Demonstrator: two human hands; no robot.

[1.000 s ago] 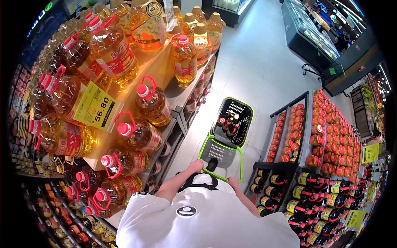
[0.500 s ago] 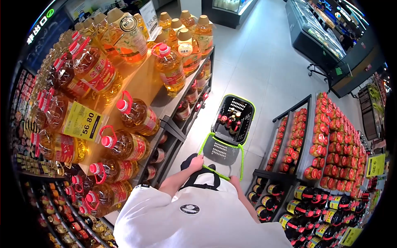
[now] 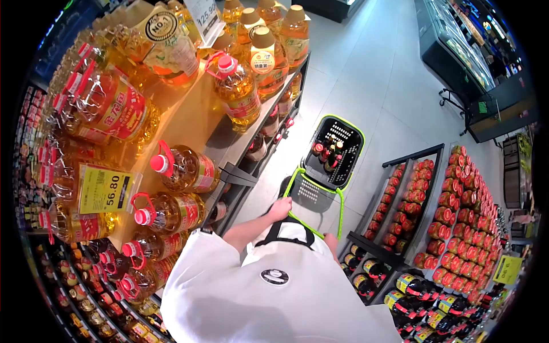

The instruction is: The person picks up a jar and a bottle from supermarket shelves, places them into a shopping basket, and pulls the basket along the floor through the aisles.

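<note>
A black rolling shopping basket (image 3: 342,129) with a green rim stands in front of me on the floor. Its green handle (image 3: 341,212) reaches back toward my body. My left hand (image 3: 280,209) is closed around the left side of the handle. At the handle's near right corner, my right hand (image 3: 330,239) grips it, partly hidden by my white shirt. Several dark bottles with red or yellow caps (image 3: 329,153) lie in the basket.
On my left, a wooden display (image 3: 171,108) carries large cooking oil bottles (image 3: 184,168) and a yellow price tag (image 3: 106,190). On the right stand racks of red-lidded jars (image 3: 457,228) and dark sauce bottles (image 3: 414,286). A chest freezer (image 3: 452,51) is farther off.
The view has shifted, so the basket and right-hand racks sit farther right and the freezer higher. Oil bottles on the left look nearer. Both hands stay on the handle.
</note>
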